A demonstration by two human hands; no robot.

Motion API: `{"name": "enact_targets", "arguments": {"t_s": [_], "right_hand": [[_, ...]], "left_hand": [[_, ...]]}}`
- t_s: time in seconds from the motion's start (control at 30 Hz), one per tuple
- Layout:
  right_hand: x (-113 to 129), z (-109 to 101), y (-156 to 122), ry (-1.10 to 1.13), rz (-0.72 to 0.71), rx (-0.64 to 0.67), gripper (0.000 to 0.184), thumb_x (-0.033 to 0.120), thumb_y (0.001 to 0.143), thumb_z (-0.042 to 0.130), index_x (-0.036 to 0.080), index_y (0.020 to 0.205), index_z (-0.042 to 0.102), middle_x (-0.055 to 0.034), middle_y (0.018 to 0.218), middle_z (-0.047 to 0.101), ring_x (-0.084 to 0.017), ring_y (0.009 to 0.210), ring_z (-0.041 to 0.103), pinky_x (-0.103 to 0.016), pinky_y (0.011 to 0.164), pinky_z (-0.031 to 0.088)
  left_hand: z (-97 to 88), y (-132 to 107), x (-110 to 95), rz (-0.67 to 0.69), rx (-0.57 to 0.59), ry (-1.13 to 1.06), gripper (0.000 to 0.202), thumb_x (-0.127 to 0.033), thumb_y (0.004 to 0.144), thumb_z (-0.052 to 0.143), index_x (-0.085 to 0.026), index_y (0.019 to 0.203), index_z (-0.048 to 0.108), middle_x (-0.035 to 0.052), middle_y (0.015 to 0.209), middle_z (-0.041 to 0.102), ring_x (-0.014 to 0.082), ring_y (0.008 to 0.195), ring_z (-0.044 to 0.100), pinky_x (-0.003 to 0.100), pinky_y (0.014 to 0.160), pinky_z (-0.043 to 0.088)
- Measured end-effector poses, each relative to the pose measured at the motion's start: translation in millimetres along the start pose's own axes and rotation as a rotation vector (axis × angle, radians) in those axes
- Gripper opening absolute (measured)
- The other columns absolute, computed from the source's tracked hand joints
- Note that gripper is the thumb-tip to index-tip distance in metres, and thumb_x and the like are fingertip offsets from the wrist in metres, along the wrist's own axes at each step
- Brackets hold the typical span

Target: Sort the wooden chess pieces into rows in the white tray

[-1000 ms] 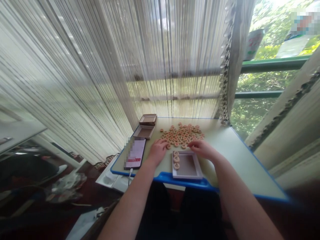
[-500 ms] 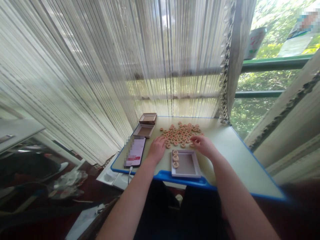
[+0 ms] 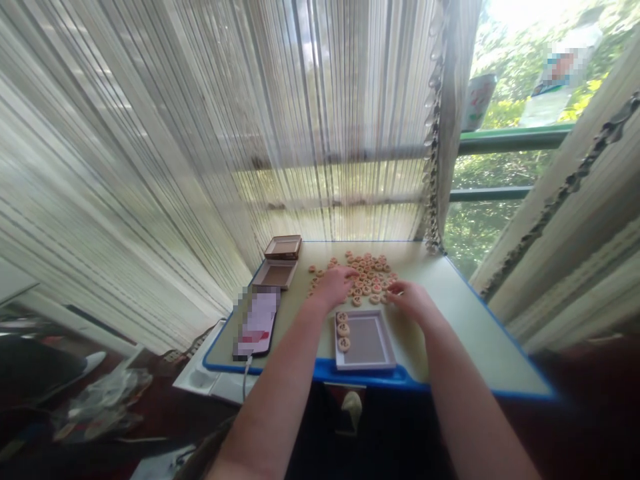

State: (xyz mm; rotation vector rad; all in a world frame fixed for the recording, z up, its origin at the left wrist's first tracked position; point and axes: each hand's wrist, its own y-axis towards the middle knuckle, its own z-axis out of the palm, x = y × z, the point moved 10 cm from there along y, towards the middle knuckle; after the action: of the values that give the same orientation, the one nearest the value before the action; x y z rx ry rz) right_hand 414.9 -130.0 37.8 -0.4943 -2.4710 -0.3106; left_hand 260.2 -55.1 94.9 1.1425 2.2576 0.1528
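Head view: at the left, a plastic bag (image 3: pixel 103 403) is blurred and partly lost in shadow. On the table (image 3: pixel 465 333), a phone (image 3: pixel 259 323) is partly masked by pixelation, with a white cable (image 3: pixel 246 380) plugged into its near end. Two shallow boxes (image 3: pixel 277 274) are set beyond it at the far left corner. Some of the round wooden pieces (image 3: pixel 376 289) are covered by the left hand (image 3: pixel 339 285), whose fingers are stretched rightward and kept close together; whether a piece is gripped cannot be told. The pieces are pale, flat and thickly rimmed, heaped loosely mid-table, and marked in red or dark characters too small to be read. Nearer, three dark-marked ones are lined up along the left wall of a white-rimmed tray (image 3: pixel 370 340). At the heap's right near edge, the right hand (image 3: pixel 407 298) is held with thumb and fingertips close together beside a piece; whether it is pinched cannot be told. At the far right, a bottle (image 3: pixel 547 107) is partly pixelated.
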Motion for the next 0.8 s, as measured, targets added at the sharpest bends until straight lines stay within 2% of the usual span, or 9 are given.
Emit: {"name": "enact_targets", "arguments": {"t_s": [0.1, 0.27, 0.4, 0.6, 0.8], "right_hand": [[5.4, 1.9, -1.9, -0.004, -0.004, 0.044, 0.020, 0.020, 0.071, 0.057, 0.017, 0.086, 0.070, -0.0058, 0.082, 0.071, -0.017, 0.073, 0.063, -0.025, 0.066, 0.045], [16.8, 9.3, -4.3, -0.030, -0.045, 0.122, 0.017, 0.020, 0.073, 0.057, 0.019, 0.082, 0.071, -0.0050, 0.081, 0.070, -0.018, 0.074, 0.062, -0.025, 0.067, 0.044], [18.3, 9.3, -2.8, -0.040, -0.069, 0.079, 0.019, 0.021, 0.073, 0.057, 0.019, 0.086, 0.071, -0.0060, 0.084, 0.069, -0.017, 0.075, 0.062, -0.025, 0.070, 0.045], [24.6, 15.7, -2.1, -0.018, -0.193, 0.048, 0.019, 0.023, 0.072, 0.059, 0.021, 0.086, 0.072, -0.0051, 0.091, 0.065, -0.014, 0.074, 0.060, -0.023, 0.072, 0.045], [23.9, 16.2, -0.5, -0.024, -0.187, 0.032, 0.017, 0.023, 0.070, 0.061, 0.019, 0.083, 0.071, -0.0054, 0.089, 0.066, -0.015, 0.075, 0.060, -0.024, 0.072, 0.044]], "left_hand": [[11.6, 6.0, 5.1, 0.009, 0.014, 0.021, 0.023, -0.023, 0.081, 0.051, -0.020, 0.096, 0.068, 0.0031, 0.097, 0.067, 0.0160, 0.091, 0.060, 0.028, 0.087, 0.046], [22.7, -3.2, 15.0, 0.025, 0.037, 0.103, 0.023, -0.033, 0.080, 0.053, -0.023, 0.093, 0.069, 0.0030, 0.093, 0.066, 0.0179, 0.089, 0.058, 0.030, 0.085, 0.045], [27.3, -7.2, 15.4, 0.039, 0.059, 0.156, 0.023, -0.034, 0.080, 0.053, -0.025, 0.090, 0.071, 0.0031, 0.095, 0.065, 0.0187, 0.092, 0.055, 0.030, 0.086, 0.043], [31.7, -6.2, 15.8, 0.044, 0.089, 0.190, 0.023, -0.034, 0.079, 0.053, -0.026, 0.089, 0.072, 0.0031, 0.093, 0.064, 0.0193, 0.094, 0.053, 0.030, 0.086, 0.042], [29.0, -6.6, 17.4, 0.034, 0.058, 0.196, 0.023, -0.033, 0.080, 0.052, -0.024, 0.090, 0.071, 0.0026, 0.094, 0.066, 0.0184, 0.094, 0.054, 0.029, 0.088, 0.041]]}}
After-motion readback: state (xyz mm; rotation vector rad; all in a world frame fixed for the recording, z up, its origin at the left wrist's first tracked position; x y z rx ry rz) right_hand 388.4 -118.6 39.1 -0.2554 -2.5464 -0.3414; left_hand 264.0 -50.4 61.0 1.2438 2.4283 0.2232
